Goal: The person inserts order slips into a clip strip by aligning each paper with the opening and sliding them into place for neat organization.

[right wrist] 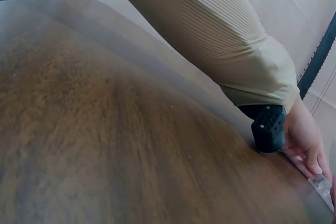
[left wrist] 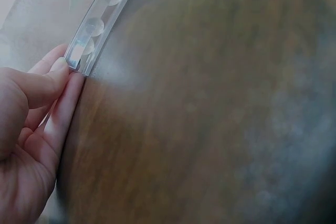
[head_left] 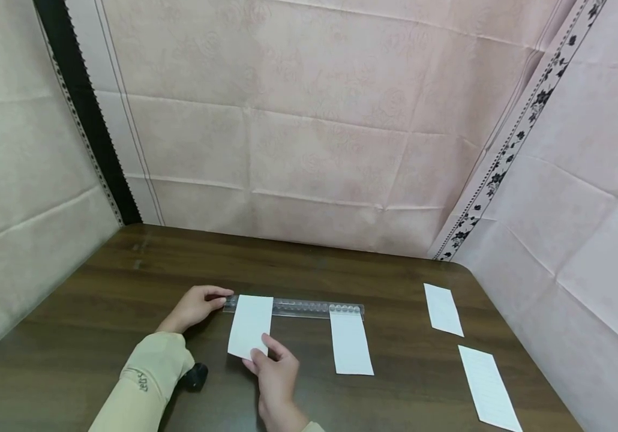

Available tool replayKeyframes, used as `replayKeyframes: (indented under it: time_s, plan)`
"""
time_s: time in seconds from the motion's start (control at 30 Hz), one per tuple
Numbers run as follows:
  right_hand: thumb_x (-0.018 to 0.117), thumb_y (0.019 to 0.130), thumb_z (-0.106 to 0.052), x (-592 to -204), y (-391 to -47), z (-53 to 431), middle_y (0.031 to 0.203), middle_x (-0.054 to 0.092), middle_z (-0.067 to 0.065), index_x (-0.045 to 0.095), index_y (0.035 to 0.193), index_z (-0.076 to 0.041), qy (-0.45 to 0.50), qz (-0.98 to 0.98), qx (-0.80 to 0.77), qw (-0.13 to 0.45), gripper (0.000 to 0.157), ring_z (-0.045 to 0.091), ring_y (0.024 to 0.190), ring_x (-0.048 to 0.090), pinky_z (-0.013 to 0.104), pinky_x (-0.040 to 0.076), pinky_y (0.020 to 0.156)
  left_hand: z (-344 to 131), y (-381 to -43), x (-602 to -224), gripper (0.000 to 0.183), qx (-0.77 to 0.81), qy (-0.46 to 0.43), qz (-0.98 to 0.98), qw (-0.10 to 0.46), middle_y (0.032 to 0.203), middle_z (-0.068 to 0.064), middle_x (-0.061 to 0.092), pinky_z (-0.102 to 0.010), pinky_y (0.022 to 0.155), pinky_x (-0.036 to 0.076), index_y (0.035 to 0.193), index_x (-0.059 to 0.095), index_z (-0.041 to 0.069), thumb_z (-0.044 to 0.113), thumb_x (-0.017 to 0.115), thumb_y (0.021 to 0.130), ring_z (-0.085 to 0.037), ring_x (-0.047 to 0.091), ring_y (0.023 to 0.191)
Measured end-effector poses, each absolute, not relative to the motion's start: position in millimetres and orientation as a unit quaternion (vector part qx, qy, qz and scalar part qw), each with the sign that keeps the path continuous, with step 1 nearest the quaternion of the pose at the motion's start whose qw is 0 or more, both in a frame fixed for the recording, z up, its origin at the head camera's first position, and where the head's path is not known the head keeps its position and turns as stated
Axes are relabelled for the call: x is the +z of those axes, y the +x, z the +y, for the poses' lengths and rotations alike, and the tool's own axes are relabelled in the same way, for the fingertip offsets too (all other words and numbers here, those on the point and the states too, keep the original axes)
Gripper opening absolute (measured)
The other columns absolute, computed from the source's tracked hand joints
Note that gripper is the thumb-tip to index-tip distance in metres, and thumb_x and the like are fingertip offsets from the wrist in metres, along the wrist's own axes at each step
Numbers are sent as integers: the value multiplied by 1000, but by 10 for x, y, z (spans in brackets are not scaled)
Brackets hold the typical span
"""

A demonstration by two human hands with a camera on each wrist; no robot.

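A clear plastic strip [head_left: 303,308] with a row of round bumps lies across the table in the head view. My left hand [head_left: 195,305] pinches its left end between thumb and fingers, seen close in the left wrist view, where the bumps of the strip [left wrist: 94,27] show plainly. My right hand [head_left: 278,378] holds a white paper card [head_left: 251,327] by its lower right corner, and the card's top overlaps the strip near the left end. Another white card [head_left: 351,345] has its upper edge at the strip's right part, with bumps showing over it.
Two more white cards, an upper one [head_left: 443,309] and a lower one [head_left: 488,387], lie at the right of the brown wooden table [head_left: 395,402]. Pale cloth [head_left: 309,132] hangs behind and on both sides. A black device [head_left: 195,377] sits at my left wrist.
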State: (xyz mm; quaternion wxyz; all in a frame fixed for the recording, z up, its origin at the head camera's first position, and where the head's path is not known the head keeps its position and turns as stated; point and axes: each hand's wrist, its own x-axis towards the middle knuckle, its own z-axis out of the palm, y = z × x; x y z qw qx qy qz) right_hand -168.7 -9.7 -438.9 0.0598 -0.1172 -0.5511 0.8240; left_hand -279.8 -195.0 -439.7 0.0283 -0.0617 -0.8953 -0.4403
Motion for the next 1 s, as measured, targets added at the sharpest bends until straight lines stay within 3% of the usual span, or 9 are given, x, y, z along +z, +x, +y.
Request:
replayKeyframes:
  time_s: [1.0]
  plan:
    - [60, 69, 19, -4420, -1591, -215, 109, 51, 26, 59, 106, 19, -114, -552, 825, 33, 38, 23, 72, 63, 33, 55, 61, -1953, -2810, -4406, 22, -441, -64, -895, 28, 116, -15, 62, -55, 93, 38, 111, 69, 8, 10, 60, 91, -36, 51, 113]
